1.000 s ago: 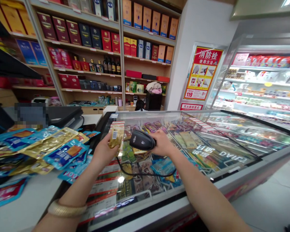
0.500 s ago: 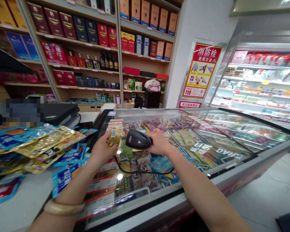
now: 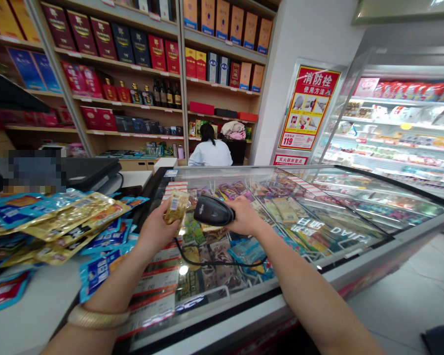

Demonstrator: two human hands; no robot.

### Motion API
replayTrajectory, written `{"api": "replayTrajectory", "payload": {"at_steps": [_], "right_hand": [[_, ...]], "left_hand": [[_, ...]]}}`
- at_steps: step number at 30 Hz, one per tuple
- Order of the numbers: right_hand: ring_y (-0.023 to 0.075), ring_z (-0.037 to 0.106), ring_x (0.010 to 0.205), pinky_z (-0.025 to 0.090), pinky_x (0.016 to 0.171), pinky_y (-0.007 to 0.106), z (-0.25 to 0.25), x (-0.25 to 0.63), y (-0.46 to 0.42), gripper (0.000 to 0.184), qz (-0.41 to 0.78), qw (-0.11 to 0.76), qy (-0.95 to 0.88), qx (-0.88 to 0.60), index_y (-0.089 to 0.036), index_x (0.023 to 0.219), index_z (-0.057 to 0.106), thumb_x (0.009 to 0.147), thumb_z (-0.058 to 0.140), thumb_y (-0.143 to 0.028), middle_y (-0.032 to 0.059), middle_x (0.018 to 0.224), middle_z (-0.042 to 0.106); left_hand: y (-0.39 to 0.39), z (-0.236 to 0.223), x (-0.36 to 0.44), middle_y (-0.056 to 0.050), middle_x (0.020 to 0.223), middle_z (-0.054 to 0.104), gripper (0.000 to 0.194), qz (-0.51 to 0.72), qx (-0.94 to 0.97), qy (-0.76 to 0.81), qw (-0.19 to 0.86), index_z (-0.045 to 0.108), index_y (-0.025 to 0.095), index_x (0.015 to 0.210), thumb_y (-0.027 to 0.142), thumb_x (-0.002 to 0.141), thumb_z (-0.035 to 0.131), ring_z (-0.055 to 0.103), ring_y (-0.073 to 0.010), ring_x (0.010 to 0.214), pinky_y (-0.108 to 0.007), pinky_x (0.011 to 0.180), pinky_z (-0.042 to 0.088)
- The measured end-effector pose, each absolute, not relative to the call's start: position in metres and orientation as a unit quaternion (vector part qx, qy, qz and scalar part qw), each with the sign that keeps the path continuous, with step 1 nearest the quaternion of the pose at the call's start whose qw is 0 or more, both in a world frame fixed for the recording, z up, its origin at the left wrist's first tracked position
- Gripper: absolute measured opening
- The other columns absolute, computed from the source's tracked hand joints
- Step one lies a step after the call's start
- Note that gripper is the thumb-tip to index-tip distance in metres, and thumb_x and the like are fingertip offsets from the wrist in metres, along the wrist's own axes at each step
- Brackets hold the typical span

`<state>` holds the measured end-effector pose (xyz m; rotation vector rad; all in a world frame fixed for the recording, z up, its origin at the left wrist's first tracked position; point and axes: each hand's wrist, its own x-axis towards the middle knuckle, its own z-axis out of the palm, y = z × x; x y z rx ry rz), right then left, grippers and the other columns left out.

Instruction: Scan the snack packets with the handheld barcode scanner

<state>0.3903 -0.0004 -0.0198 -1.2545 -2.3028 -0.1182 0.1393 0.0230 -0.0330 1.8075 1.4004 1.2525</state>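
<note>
My left hand (image 3: 158, 228) is closed around a small gold snack packet (image 3: 176, 207), its barcode turned up and to the right. In my right hand (image 3: 244, 215) is a black barcode scanner (image 3: 213, 211), gripped by its handle, with its head facing the packet a short gap away. The scanner's black cable (image 3: 222, 264) loops down across the glass lid of the chest freezer (image 3: 299, 291). Both hands are above that glass. Left of my left forearm, gold packets (image 3: 74, 217) and blue packets (image 3: 99, 273) lie in a loose pile.
The packets lie on a white counter (image 3: 48, 296) at left, before a dark flat device (image 3: 92, 170). Behind the freezer, a person in a white top (image 3: 210, 152) faces shelves of boxes and bottles (image 3: 144, 96). A lit refrigerated display (image 3: 399, 128) stands at right.
The scanner head has shifted slightly right and up. Behind the freezer, the person has risen into fuller view. My left hand and its packet have hardly moved.
</note>
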Motion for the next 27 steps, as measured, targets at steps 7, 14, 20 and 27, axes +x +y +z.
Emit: {"api": "replayTrajectory", "payload": {"at_steps": [7,14,20,27], "right_hand": [[0.0233,0.068,0.082,0.039,0.077,0.029,-0.012,0.43,0.006,0.023,-0.091,0.301,-0.748,-0.584,-0.02,0.093,0.07,0.074,0.065,-0.031,0.0049,0.084,0.075],[0.0284,0.068,0.089,0.043,0.078,0.032,-0.016,0.465,0.013,0.031,-0.136,0.279,-0.632,-0.711,-0.021,0.1,0.072,0.077,0.066,-0.042,0.0086,0.089,0.075],[0.0269,0.068,0.091,0.043,0.085,0.034,-0.027,0.468,0.02,0.032,-0.125,0.272,-0.641,-0.707,-0.022,0.104,0.07,0.078,0.066,-0.042,0.0072,0.092,0.075],[0.029,0.067,0.096,0.043,0.086,0.036,-0.03,0.467,0.021,0.03,-0.112,0.26,-0.655,-0.701,-0.021,0.102,0.071,0.079,0.065,-0.04,0.0098,0.097,0.074]], "left_hand": [[0.021,-0.028,0.158,-0.007,0.1,0.074,0.058,0.512,0.586,0.502,0.377,0.062,0.018,0.119,0.02,0.061,0.069,0.069,-0.0224,0.088,-0.031,0.077,0.054],[0.041,-0.036,0.222,-0.007,0.092,0.073,0.065,0.431,0.635,0.518,0.378,0.056,0.018,0.128,0.016,0.065,0.072,0.069,-0.0204,0.077,-0.03,0.069,0.054],[0.055,-0.058,0.248,-0.011,0.108,0.07,0.065,0.411,0.717,0.495,0.266,0.056,0.016,0.129,0.01,0.066,0.068,0.066,-0.0231,0.101,-0.036,0.093,0.05],[0.031,-0.041,0.224,-0.016,0.123,0.063,0.06,0.387,0.776,0.475,0.149,0.058,0.014,0.128,0.015,0.068,0.066,0.059,-0.0284,0.117,-0.042,0.106,0.043]]}}
